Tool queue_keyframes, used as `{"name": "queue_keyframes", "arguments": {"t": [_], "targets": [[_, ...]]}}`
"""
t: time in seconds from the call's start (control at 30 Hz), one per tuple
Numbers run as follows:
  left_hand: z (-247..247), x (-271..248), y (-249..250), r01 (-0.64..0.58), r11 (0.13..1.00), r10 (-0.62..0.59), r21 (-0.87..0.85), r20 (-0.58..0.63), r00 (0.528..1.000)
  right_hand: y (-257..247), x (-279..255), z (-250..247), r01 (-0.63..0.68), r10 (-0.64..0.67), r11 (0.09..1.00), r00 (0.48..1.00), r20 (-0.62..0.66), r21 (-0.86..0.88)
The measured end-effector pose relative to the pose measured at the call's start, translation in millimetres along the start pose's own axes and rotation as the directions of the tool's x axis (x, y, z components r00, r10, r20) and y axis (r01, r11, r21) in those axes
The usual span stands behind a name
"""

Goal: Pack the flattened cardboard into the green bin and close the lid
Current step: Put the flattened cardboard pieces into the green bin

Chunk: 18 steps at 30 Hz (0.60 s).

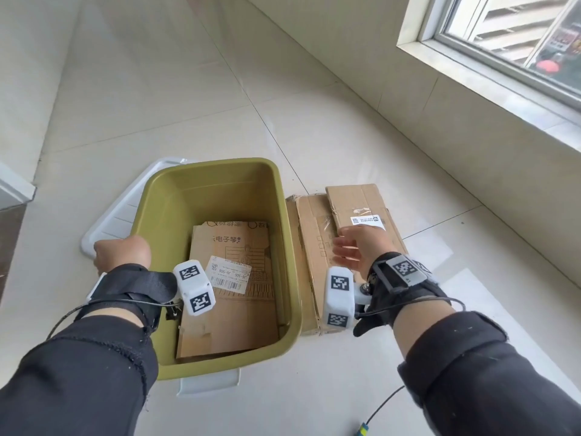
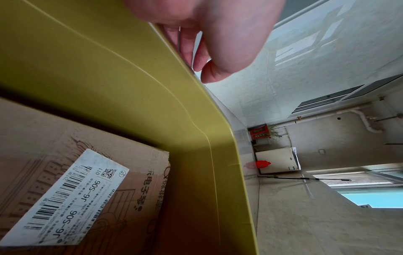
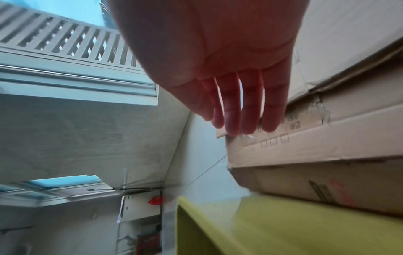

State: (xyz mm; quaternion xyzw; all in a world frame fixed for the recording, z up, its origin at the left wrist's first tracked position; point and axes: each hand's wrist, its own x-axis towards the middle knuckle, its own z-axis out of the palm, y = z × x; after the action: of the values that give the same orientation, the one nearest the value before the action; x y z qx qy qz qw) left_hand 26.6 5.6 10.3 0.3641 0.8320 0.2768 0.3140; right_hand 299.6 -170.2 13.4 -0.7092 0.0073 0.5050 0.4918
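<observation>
- Head view: one green bin [image 1: 217, 184] stands open on the tiled floor [image 1: 345, 127] at the frame's centre. Inside it lies one flattened cardboard sheet [image 1: 232, 316], printed with line drawings and bearing one white shipping label [image 1: 228, 278].
- One white lid [image 1: 116, 215] lies on the floor at the bin's 9 o'clock, partly under its left edge.
- At the bin's 3 o'clock, touching its wall, a stack of flattened cardboard [image 1: 314, 247] rests on the floor: two pieces can be counted, the smaller top piece [image 1: 358, 202] carrying one white label [image 1: 367, 222].
- One window [image 1: 518, 36] sits at 1 o'clock.
- The left hand [image 1: 122, 253] curls its fingers [image 2: 187, 44] over the bin's left rim, gripping it.
- The right hand [image 1: 358, 250] hovers over the stack, fingers [image 3: 272, 107] straight and slightly apart, holding nothing.
</observation>
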Motion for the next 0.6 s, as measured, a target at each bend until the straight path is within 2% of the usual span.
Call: {"name": "queue_keyframes", "arguments": {"t": [0.13, 0.27, 0.37, 0.43, 0.47, 0.53, 0.6], "targets": [[2, -4, 1, -0.024, 1.000, 0.024, 0.012, -0.020, 0.999, 3, 18, -15, -0.051, 0.049, 0.998, 0.998, -0.040, -0.033], [6, -6, 1, -0.039, 0.999, 0.040, 0.032, -0.040, 0.998, 11, 36, -28, -0.039, 0.029, 0.994, 0.995, -0.100, -0.099], [11, -5, 2, -0.035, 0.999, 0.036, 0.041, -0.047, 0.998, 19, 52, -40, -0.051, 0.008, 0.978, 0.978, -0.209, -0.203], [14, -4, 1, -0.030, 0.999, 0.032, 0.038, -0.049, 0.998, 24, 61, -46, -0.074, -0.038, 0.944, 0.943, -0.330, -0.322], [15, -4, 0, -0.032, 0.999, 0.033, 0.038, -0.051, 0.998, 24, 66, -50, -0.082, -0.062, 0.923, 0.933, -0.354, -0.377], [17, -3, -1, -0.030, 0.999, 0.032, 0.037, -0.051, 0.998, 26, 69, -52, -0.119, -0.125, 0.816, 0.919, -0.373, -0.566], [18, -2, -2, -0.020, 0.999, 0.022, 0.039, -0.056, 0.998, 28, 84, -57, -0.107, -0.208, 0.690, 0.918, -0.338, -0.715]]}}
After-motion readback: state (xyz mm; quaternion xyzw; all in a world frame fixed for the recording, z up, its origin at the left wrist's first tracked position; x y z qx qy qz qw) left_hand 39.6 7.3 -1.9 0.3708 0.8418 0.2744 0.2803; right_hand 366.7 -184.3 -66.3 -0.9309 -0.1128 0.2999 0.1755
